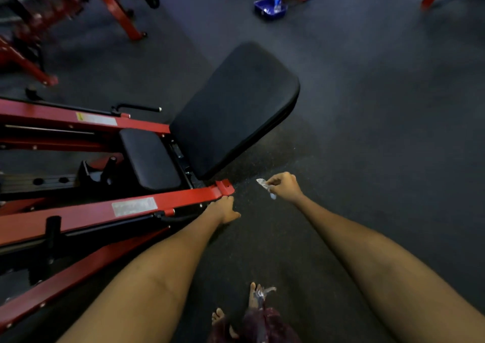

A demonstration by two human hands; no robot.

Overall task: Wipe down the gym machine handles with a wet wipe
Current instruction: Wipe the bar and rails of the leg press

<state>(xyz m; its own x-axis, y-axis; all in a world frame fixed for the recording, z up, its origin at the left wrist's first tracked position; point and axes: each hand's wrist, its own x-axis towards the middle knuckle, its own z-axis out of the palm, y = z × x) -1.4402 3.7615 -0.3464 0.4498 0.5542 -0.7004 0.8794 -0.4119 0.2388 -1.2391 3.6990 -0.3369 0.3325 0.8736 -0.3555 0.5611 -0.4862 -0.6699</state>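
Head view: left hand (pixel 223 209) touched red frame (pixel 183 198), fingers hidden, grip unclear; right hand (pixel 284 186) pinched crumpled wet wipe (pixel 265 186). Risk: small wipe might slip, dry out.

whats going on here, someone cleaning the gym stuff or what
A person is leaning over a red gym machine with black pads. The right hand grips a crumpled wet wipe, held in the air over the dark floor and not touching the machine. The left hand rests on the end of the nearest red frame bar. A blue tray with a bottle sits on the floor further back.
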